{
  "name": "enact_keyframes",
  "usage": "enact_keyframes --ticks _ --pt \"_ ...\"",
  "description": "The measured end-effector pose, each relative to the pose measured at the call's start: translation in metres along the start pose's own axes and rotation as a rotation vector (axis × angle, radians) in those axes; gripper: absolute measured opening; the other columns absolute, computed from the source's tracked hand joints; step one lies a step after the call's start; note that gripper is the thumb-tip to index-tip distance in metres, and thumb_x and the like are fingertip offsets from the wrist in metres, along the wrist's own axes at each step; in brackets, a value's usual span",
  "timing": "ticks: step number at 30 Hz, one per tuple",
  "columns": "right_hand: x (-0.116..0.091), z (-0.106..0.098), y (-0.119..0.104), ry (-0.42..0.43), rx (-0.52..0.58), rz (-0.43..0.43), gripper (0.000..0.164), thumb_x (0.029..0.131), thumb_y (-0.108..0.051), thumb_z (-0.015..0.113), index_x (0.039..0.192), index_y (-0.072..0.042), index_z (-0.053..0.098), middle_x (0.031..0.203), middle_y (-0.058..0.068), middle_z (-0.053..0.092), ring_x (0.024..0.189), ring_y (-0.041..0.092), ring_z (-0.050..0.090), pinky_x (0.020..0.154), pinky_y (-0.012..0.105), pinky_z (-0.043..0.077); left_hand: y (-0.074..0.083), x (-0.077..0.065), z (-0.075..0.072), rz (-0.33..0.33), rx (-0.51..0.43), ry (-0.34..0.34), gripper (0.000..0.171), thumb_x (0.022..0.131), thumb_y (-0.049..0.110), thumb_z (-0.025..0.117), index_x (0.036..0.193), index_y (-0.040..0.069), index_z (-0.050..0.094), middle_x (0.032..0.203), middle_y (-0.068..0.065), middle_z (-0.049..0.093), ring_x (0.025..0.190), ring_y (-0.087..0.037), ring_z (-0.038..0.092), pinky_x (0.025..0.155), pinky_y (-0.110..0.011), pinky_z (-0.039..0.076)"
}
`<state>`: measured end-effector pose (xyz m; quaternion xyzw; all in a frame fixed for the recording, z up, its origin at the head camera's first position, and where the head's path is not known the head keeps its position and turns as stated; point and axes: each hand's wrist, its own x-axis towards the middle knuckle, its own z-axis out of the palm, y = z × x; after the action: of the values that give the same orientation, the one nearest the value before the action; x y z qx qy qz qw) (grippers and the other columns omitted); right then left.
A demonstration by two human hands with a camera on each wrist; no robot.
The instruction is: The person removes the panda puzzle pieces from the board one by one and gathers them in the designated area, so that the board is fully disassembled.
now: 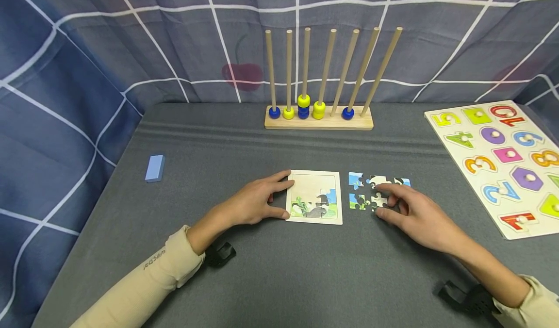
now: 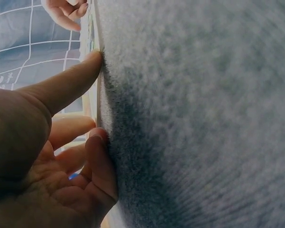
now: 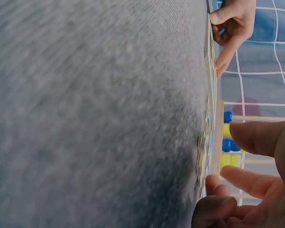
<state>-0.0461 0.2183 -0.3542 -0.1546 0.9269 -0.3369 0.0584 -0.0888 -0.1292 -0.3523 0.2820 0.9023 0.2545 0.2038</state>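
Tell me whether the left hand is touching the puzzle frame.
Touching: the left wrist view shows the left hand at the puzzle frame, thumb tip against its edge.

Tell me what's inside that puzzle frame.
The puzzle frame holds pieces along its bottom and partway up its right side; bare board shows at upper left. Any board beneath those pieces is covered.

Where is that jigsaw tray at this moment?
In the head view, the jigsaw tray lies on the table just right of center, between the left hand touching its left edge and the loose jigsaw pieces to its right.
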Motion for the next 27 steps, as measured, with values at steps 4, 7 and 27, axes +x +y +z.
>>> enact_keyframes --ticks 4,7,27 --pt "0.004 0.004 -0.007 0.019 0.056 -0.053 0.038 0.088 -0.016 0.076 0.123 -0.008 0.065 0.087 -0.002 0.056 0.064 0.008 0.044 0.056 0.026 0.036 0.000 0.000 0.000 0.005 -0.005 0.006 0.073 0.086 0.029 0.078 0.148 0.008 0.046 0.159 -0.011 0.029 0.075 -0.010 0.049 0.084 -0.035 0.041" --pt "0.009 0.009 -0.014 0.009 0.112 -0.096 0.033 0.088 -0.011 0.076 0.119 -0.008 0.067 0.086 -0.002 0.056 0.066 0.010 0.047 0.058 0.025 0.039 0.001 0.000 0.000 0.006 -0.008 0.005 0.073 0.086 0.029 0.078 0.148 0.008 0.046 0.159 -0.011 0.029 0.075 -0.009 0.049 0.084 -0.035 0.041" --pt "0.050 0.047 -0.060 -0.113 0.060 -0.127 0.037 0.087 -0.010 0.074 0.121 0.001 0.066 0.087 -0.002 0.057 0.071 0.009 0.050 0.065 0.032 0.041 -0.001 0.000 -0.001 -0.012 -0.019 -0.013 0.073 0.087 0.031 0.077 0.150 0.012 0.045 0.160 -0.007 0.028 0.076 -0.009 0.050 0.084 -0.035 0.041"
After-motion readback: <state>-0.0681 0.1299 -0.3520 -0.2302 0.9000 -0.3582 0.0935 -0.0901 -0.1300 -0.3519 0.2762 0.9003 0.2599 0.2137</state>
